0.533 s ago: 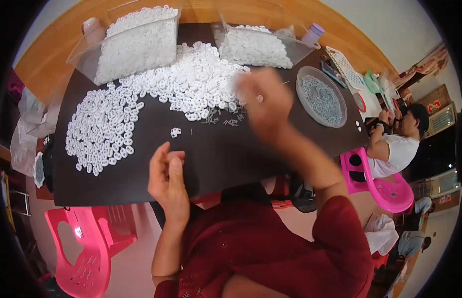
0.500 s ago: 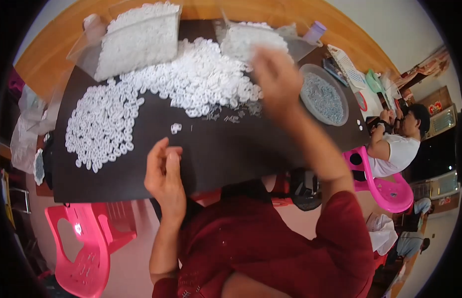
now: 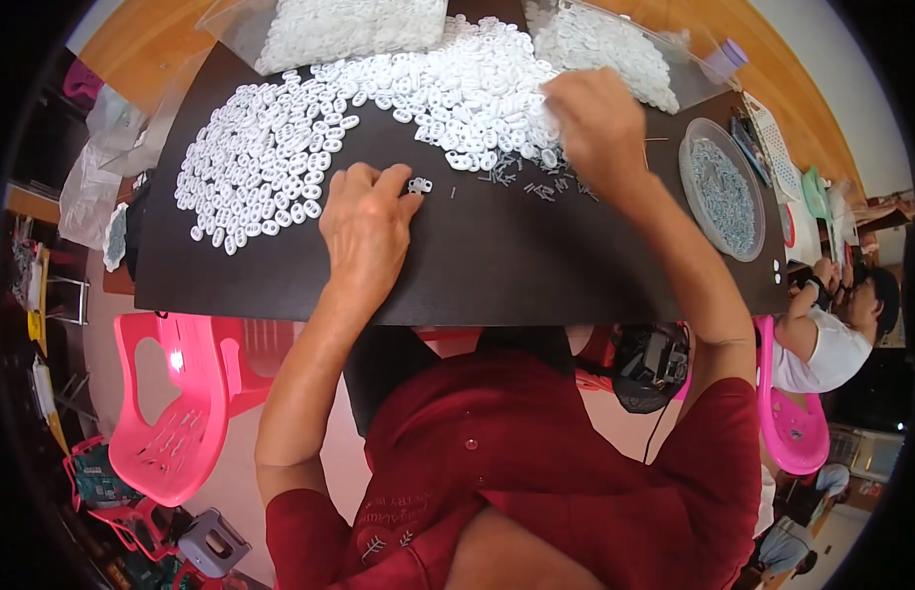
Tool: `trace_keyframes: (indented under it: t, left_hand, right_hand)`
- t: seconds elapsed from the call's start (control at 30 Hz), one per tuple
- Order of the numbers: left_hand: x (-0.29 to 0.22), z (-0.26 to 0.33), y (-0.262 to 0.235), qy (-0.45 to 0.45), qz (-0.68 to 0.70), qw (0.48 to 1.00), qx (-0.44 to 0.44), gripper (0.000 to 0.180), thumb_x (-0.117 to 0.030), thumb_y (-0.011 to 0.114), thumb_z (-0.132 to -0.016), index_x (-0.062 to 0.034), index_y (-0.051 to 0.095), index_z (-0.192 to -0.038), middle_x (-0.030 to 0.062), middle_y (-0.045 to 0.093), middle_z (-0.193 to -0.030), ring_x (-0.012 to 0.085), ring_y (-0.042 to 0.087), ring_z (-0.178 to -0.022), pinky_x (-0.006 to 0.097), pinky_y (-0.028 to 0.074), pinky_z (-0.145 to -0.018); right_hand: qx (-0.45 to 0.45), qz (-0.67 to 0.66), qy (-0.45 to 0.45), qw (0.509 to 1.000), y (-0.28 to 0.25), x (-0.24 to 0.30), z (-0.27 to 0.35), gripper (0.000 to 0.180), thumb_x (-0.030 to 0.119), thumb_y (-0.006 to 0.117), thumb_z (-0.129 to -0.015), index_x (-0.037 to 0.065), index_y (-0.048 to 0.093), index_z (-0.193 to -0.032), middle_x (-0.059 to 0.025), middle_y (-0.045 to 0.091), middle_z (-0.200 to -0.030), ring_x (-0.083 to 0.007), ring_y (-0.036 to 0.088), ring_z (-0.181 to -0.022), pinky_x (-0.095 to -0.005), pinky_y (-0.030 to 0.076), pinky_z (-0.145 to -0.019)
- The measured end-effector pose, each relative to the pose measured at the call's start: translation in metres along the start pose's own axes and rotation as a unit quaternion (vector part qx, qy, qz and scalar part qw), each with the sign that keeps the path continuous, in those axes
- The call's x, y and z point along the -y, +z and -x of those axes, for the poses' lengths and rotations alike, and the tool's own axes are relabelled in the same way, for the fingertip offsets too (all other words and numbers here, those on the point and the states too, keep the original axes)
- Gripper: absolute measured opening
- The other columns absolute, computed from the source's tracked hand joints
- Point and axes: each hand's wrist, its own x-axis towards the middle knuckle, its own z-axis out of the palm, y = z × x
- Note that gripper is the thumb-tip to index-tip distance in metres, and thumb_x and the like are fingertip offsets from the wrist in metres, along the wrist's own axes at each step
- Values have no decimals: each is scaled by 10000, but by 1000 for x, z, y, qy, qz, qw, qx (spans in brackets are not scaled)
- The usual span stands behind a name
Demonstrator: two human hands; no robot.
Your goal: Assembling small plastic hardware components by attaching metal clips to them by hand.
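The small white cluster [image 3: 420, 185] sits on the dark table [image 3: 536, 265] right at the thumb and forefinger of my left hand [image 3: 369, 216], which comes in from its 8 o'clock. My fingers there are curled, but I cannot tell whether they pinch it or only rest against it. Just off at 3 o'clock lies a single thin pin [image 3: 453, 193]. At about 2 o'clock my right hand [image 3: 603, 133] is bent over the edge of the heap of white pieces [image 3: 477, 84]; its fingertips are blurred, so I cannot tell if they have closed on anything. Loose grey pins [image 3: 546, 189] lie at 3 o'clock, and beyond them a round bowl [image 3: 758, 202] of more pins.

Out at 9 o'clock is a looser spread of white pieces [image 3: 256, 157]; I cannot tell whether those are worked or not. With the heap this deep and clear bins of white pieces at 11 and 2 o'clock, I'd judge plenty is left to handle.
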Motion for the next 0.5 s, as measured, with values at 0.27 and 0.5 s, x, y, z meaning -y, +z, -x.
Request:
trace_keyframes:
  t: [0.27,0.5]
  left_hand:
    - [-1,-8,11,1,14,1000,25,169,-10,687,-666,-31,572,-789,107,521,-769,295,521,-764,413,432,-631]
    - [-4,-2,-5,-192,265,944,40,146,-14,650,-760,-6,590,-893,103,606,-762,207,589,-682,320,469,-623]
  right_hand:
    - [77,-141,50,986,20,51,16,119,2,645,-737,44,637,-848,-87,603,-791,-265,564,-754,-343,458,-658]
    - [104,-233,150,955,25,72,20,102,44,638,-756,50,644,-858,-89,603,-782,-263,564,-763,-354,459,-672]
